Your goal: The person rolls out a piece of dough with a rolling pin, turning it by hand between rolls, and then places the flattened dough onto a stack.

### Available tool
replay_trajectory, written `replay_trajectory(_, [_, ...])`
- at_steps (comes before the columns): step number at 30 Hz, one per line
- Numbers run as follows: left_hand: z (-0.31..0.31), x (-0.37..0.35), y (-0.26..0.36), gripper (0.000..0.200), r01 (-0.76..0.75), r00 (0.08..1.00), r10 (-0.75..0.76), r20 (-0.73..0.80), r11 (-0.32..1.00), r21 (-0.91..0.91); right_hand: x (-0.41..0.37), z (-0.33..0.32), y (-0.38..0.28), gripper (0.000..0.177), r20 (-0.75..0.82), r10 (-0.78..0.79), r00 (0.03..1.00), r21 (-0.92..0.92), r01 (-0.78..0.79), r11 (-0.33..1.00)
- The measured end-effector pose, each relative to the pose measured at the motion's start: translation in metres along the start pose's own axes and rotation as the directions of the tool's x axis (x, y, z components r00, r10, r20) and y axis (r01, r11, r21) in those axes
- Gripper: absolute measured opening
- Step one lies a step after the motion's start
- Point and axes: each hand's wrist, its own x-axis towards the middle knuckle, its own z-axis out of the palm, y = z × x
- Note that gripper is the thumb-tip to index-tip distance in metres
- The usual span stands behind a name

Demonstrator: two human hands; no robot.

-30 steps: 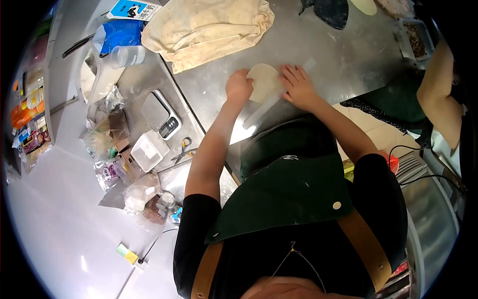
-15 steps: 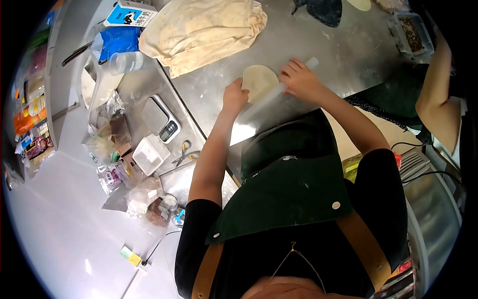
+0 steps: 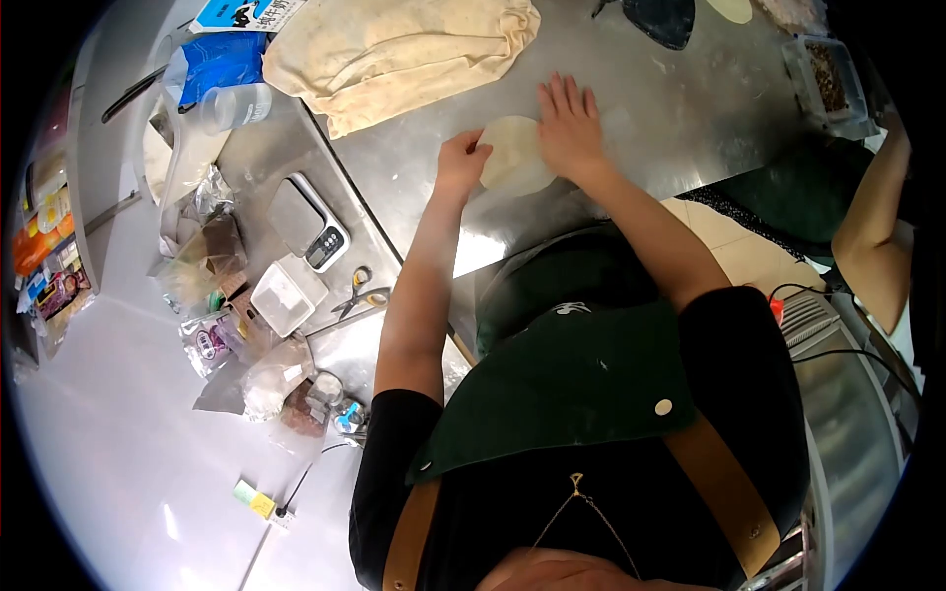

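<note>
A flat, pale round of dough point(image 3: 514, 156) lies on the metal table point(image 3: 414, 187). My left hand point(image 3: 461, 163) pinches its left edge with thumb and fingers. At the dough's right side, my right hand point(image 3: 570, 126) is stretched out, palm down, with its fingers apart and pointing away from me. A translucent rolling pin is only faintly visible, blurred across the lower part of the dough and under my right hand. Beyond the dough lies a large cream cloth point(image 3: 404, 59).
To the left are a scale point(image 3: 320, 231), a white tub point(image 3: 288, 294), scissors point(image 3: 363, 294), bags and a clear cup point(image 3: 236, 106). A container of brown bits point(image 3: 826, 84) and another person's arm point(image 3: 872, 231) are at the right. A dark piece point(image 3: 662, 22) lies at the back.
My right hand has moved forward and slightly left, and its fingers have straightened and spread. The rolling pin, clearly seen before, is now blurred. The dough looks rounder. My left hand remains at its edge.
</note>
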Motion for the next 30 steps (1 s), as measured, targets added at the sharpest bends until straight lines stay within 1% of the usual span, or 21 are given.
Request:
replay_trajectory(1, [-0.001, 0.0, 0.006, 0.031, 0.015, 1.0, -0.015, 0.018, 0.999, -0.028, 0.011, 0.004, -0.005, 0.056, -0.013, 0.015, 1.0, -0.01, -0.015, 1.0])
replay_trajectory(2, [-0.002, -0.001, 0.009, 0.03, 0.031, 0.999, -0.03, 0.036, 0.998, -0.053, 0.005, 0.006, -0.007, 0.057, -0.005, 0.026, 1.0, -0.005, -0.026, 1.0])
replay_trajectory(3, [-0.003, 0.005, 0.005, 0.031, 0.022, 0.999, -0.021, 0.03, 1.0, -0.016, 0.001, 0.008, -0.006, 0.058, -0.004, 0.035, 0.999, -0.002, -0.035, 0.999])
replay_trajectory(4, [-0.003, 0.006, 0.006, 0.03, 0.027, 0.999, -0.026, 0.019, 0.999, -0.022, -0.001, 0.01, -0.004, 0.058, -0.006, 0.039, 0.999, -0.003, -0.039, 0.999])
replay_trajectory(6, [-0.002, 0.006, 0.008, 0.027, 0.037, 0.999, -0.038, -0.004, 0.998, -0.041, -0.033, 0.002, 0.009, 0.059, 0.039, -0.013, 0.999, -0.041, 0.014, 0.999])
replay_trajectory(7, [-0.003, 0.009, 0.004, 0.028, 0.023, 1.0, -0.023, 0.01, 1.0, -0.012, -0.045, -0.004, 0.011, 0.059, 0.069, -0.036, 0.997, -0.055, 0.04, 0.998])
replay_trajectory(8, [-0.004, 0.014, 0.001, 0.028, 0.009, 1.0, -0.009, 0.027, 1.0, 0.02, -0.038, -0.001, 0.009, 0.059, 0.089, -0.025, 0.996, -0.069, 0.031, 0.997])
replay_trajectory(9, [-0.003, 0.017, -0.003, 0.028, -0.003, 0.999, 0.001, 0.049, 0.998, 0.055, -0.021, -0.002, 0.002, 0.06, 0.111, -0.008, 0.994, -0.082, 0.017, 0.996])
replay_trajectory(10, [-0.001, 0.019, -0.001, 0.029, -0.008, 0.997, -0.002, 0.076, 0.991, 0.135, -0.005, -0.001, -0.004, 0.06, 0.13, 0.008, 0.991, -0.096, 0.004, 0.995])
replay_trajectory(12, [-0.003, 0.021, 0.011, 0.029, -0.026, 0.993, -0.008, 0.116, 0.955, 0.294, 0.021, 0.005, -0.013, 0.06, 0.039, -0.007, 0.999, -0.049, 0.009, 0.999])
replay_trajectory(13, [-0.004, 0.02, 0.015, 0.029, -0.025, 0.994, -0.018, 0.112, 0.928, 0.372, 0.029, 0.006, -0.016, 0.06, -0.016, -0.014, 1.0, -0.025, 0.013, 1.0])
replay_trajectory(15, [0.003, 0.021, 0.026, 0.029, -0.028, 0.995, -0.027, 0.101, 0.862, 0.506, 0.01, 0.009, -0.008, 0.06, -0.035, -0.056, 0.998, 0.026, 0.057, 0.998])
replay_trajectory(16, [0.007, 0.019, 0.029, 0.028, -0.06, 0.998, 0.03, 0.064, 0.829, 0.555, -0.007, 0.009, 0.001, 0.06, -0.041, -0.077, 0.996, 0.05, 0.079, 0.996])
replay_trajectory(18, [0.015, 0.006, 0.029, 0.025, -0.102, 0.991, 0.136, -0.002, 0.75, 0.654, -0.047, -0.004, 0.019, 0.065, 0.025, -0.175, 0.984, 0.073, 0.173, 0.982])
replay_trajectory(21, [0.023, -0.023, 0.035, 0.022, -0.198, 0.954, 0.3, -0.02, 0.676, 0.71, -0.083, -0.024, 0.044, 0.062, 0.028, -0.352, 0.935, 0.143, 0.345, 0.928])
replay_trajectory(24, [0.013, -0.047, 0.048, 0.019, -0.331, 0.932, 0.358, 0.05, 0.79, 0.516, -0.084, -0.035, 0.067, 0.046, 0.056, -0.476, 0.878, 0.1, 0.469, 0.878])
replay_trajectory(27, [-0.007, -0.051, 0.059, 0.019, -0.224, 0.974, 0.221, 0.055, 0.886, 0.407, -0.077, -0.047, 0.074, 0.035, 0.088, -0.494, 0.865, 0.151, 0.479, 0.865])
replay_trajectory(30, [-0.015, -0.031, 0.026, 0.024, -0.214, 0.976, 0.18, 0.121, 0.709, 0.672, -0.065, -0.054, 0.07, 0.039, 0.112, -0.493, 0.863, 0.161, 0.474, 0.866])
